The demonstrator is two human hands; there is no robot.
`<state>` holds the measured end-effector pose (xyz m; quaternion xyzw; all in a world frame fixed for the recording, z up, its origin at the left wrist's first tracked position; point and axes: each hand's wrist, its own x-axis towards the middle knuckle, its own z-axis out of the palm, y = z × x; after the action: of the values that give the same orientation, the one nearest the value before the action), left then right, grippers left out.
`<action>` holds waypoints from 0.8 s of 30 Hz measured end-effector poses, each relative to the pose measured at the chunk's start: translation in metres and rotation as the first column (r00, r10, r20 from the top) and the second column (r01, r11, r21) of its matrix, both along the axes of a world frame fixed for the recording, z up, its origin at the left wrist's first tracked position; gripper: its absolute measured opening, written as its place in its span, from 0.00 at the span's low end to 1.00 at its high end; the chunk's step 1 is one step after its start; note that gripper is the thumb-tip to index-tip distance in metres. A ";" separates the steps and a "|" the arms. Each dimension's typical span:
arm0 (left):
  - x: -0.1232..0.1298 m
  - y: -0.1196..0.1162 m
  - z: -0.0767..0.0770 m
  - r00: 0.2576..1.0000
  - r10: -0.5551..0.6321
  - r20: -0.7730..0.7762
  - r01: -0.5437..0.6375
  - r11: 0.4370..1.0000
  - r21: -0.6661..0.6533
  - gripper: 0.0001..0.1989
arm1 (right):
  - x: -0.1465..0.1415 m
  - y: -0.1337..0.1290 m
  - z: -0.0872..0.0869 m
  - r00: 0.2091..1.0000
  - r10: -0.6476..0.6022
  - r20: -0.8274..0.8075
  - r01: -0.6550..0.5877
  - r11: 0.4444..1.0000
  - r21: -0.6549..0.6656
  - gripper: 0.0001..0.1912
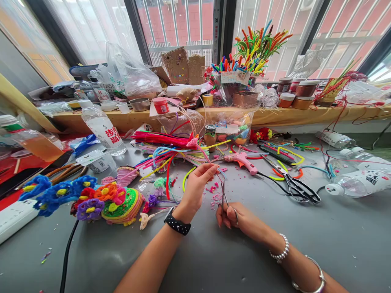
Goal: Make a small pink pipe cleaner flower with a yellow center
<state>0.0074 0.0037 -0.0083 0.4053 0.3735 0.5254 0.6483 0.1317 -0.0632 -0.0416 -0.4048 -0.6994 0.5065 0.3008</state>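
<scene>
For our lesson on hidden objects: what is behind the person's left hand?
Beyond the left hand, coloured stems and a dark-lidded jar show. Whatever lies directly behind its palm and wrist is covered from view.

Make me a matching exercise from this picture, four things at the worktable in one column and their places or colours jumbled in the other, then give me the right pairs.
Column one
1. Small scissors
2. Glue gun
3. Watch
4. Black-handled scissors

Column two
A. Strapped around the wrist of the left hand
B. Lying on the table, to the right of both hands
C. Held in the fingers of the right hand
D. Pink, with an orange trigger

Right pairs: 1-C, 2-D, 3-A, 4-B
</scene>
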 end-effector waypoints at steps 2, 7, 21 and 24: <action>0.000 0.000 0.000 1.000 -0.006 -0.008 0.006 1.000 0.002 0.06 | 0.000 0.000 0.000 1.000 -0.004 -0.004 0.004 1.000 0.003 0.38; -0.001 0.000 -0.001 0.999 -0.027 -0.028 0.027 0.999 0.021 0.06 | 0.000 0.000 -0.001 1.000 -0.003 -0.012 0.004 1.000 0.008 0.37; -0.001 0.001 -0.001 1.000 0.001 -0.025 -0.001 1.000 0.018 0.06 | 0.002 0.002 -0.007 0.998 -0.048 -0.043 0.047 0.999 -0.015 0.34; -0.001 0.001 -0.001 0.999 0.010 -0.041 -0.009 1.000 0.025 0.06 | 0.002 0.002 -0.008 0.996 -0.066 -0.056 0.065 0.998 -0.026 0.33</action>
<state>0.0059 0.0049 -0.0093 0.4223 0.3822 0.5245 0.6328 0.1333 -0.0613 -0.0493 -0.4166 -0.6707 0.5160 0.3321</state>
